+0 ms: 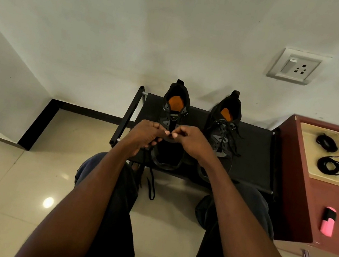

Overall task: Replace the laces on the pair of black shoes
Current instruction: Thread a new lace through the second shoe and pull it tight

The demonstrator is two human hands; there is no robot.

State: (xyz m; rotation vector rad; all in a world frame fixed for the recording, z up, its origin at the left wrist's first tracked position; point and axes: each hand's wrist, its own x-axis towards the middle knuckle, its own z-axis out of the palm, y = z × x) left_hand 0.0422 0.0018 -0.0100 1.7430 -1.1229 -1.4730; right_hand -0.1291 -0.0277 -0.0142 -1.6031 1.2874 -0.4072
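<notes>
While pinching at the lace over the midfoot of the left shoe, meeting fingertip to fingertip: left hand and right hand, both curled tight around something small and dark between them, probably the lace at an eyelet, though too small to tell which row. Sitting on a low black rack, toward its left edge; right shoe beside it nearer the middle, fully laced with loose ends spilling toward the rack's right side. Dangling from the left shoe over the rack's front edge, one slack end of lace, hanging clear toward the floor.

Judged from the look: soft, limp cord, nearly weightless, no stiffness to push with, so best gripped right at the tip or just behind the eyelet and drawn, never shoved. Likely grippy woven fabric, not slippery, but prone to snagging in the eyelets and twisting. Shoe itself light and flexible in the upper, apt to slide on the rack's fabric top under a pull, so worth bracing at the eyelet flap with one hand while drawing with the other.

Resting in a cream tray on the red-brown cabinet at the rack's right: two coiled black laces, apparently the replacements, untouched. Best lifted by an end, to uncoil without knotting.
</notes>
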